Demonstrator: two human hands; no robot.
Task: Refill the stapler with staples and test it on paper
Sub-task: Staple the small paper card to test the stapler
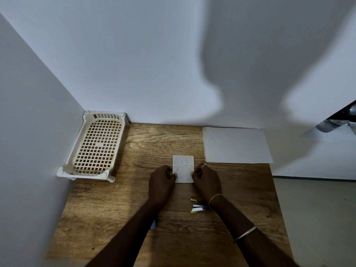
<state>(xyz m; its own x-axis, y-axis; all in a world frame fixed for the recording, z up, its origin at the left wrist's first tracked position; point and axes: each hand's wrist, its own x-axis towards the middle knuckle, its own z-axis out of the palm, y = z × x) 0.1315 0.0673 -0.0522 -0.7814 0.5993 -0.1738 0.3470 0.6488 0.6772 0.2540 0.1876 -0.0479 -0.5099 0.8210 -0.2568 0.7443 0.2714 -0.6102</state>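
both hands are on a small paper slip point(183, 168) in the middle of the wooden table point(107, 209). the left hand point(161, 182) pinches its left edge with curled fingers, and the right hand point(207, 180) pinches the right edge the same way, so the slip is held flat between them. it looks like the paper end of the job: either lining the slip up for a test staple or checking one already made (faint specks show on it, too small to read as staples).

the stapler itself is hard to make out. a small dark thing with white and yellow parts point(198, 207) lies on the table just under the right wrist, and that may be the stapler or the staple packet; i cannot tell which. a bit of something blue and white point(153, 224) peeks out beside the left forearm, mostly hidden.

if the test is not yet done, the next move would call for freeing one hand to fetch the stapler while the other keeps the slip steady.

the table is rough-grained brown wood. a cream plastic basket point(96, 145) with a square grid floor sits in the back left corner, and a flat stack of plain white sheets point(237, 145) lies at the back right, thin and smooth.
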